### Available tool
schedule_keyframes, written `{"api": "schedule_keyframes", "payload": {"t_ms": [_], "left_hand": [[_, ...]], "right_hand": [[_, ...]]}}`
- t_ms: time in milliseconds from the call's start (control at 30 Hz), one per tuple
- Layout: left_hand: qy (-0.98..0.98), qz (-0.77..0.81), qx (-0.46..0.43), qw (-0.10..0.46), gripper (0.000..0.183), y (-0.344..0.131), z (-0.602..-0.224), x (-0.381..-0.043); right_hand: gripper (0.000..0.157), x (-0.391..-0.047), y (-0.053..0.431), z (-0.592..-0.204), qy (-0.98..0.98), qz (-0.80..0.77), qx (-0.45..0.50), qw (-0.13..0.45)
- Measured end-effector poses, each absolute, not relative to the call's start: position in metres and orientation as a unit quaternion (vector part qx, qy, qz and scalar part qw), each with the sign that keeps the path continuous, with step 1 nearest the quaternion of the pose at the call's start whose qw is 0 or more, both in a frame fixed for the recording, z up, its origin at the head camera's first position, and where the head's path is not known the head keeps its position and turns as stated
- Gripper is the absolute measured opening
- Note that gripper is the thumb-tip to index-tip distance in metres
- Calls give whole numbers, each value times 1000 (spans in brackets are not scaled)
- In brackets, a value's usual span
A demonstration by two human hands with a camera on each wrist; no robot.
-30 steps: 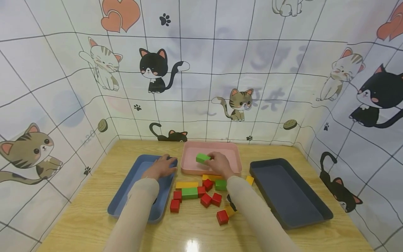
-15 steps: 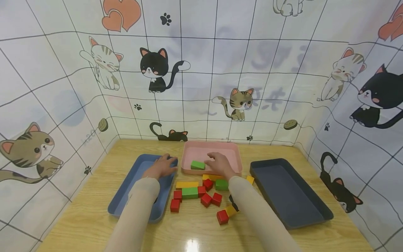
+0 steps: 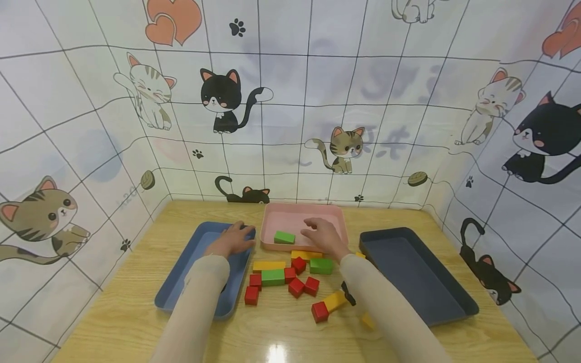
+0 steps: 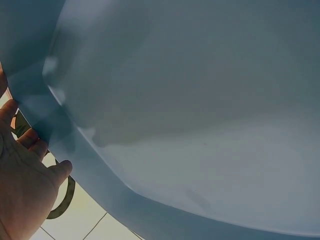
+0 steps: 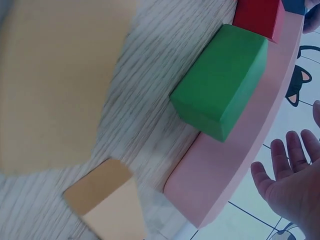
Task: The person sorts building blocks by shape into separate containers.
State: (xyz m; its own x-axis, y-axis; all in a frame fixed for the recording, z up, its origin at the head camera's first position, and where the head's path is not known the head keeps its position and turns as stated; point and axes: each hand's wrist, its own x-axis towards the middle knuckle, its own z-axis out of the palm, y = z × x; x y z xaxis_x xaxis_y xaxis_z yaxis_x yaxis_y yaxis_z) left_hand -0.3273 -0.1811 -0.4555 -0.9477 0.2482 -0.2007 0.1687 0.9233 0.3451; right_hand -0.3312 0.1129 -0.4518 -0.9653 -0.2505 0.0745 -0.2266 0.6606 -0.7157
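Observation:
My right hand [image 3: 324,235] hovers over the right part of the pink tray [image 3: 290,214], fingers spread and holding nothing. Left of it, inside that tray, lies a green block [image 3: 284,237]. My left hand [image 3: 232,239] rests at the far right corner of the blue tray [image 3: 188,262]. In the left wrist view its fingertips touch the blue rim from outside. The right wrist view has the open right hand [image 5: 295,187] beyond the pink wall, with another green block [image 5: 220,82] standing before it.
Red blocks [image 3: 297,287], yellow blocks [image 3: 269,266] and green blocks [image 3: 273,277] are scattered over the wooden table [image 3: 272,327]. A dark grey tray [image 3: 419,272] stands at the right. A small black object [image 3: 348,293] peeks out beside the right sleeve. A cat-print sheet [image 3: 281,126] surrounds the table.
The right hand let go of the green block, which now lies in the pink tray. The hand then shifted slightly right, uncovering more of the table blocks. The left hand stayed put.

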Motion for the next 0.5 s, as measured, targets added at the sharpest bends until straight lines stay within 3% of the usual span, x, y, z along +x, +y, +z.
{"api": "schedule_keyframes", "payload": {"t_ms": [500], "left_hand": [[975, 148, 104, 126, 59, -181, -453, -327]], "right_hand": [[46, -318, 143, -444, 914, -376, -150, -2]]}}
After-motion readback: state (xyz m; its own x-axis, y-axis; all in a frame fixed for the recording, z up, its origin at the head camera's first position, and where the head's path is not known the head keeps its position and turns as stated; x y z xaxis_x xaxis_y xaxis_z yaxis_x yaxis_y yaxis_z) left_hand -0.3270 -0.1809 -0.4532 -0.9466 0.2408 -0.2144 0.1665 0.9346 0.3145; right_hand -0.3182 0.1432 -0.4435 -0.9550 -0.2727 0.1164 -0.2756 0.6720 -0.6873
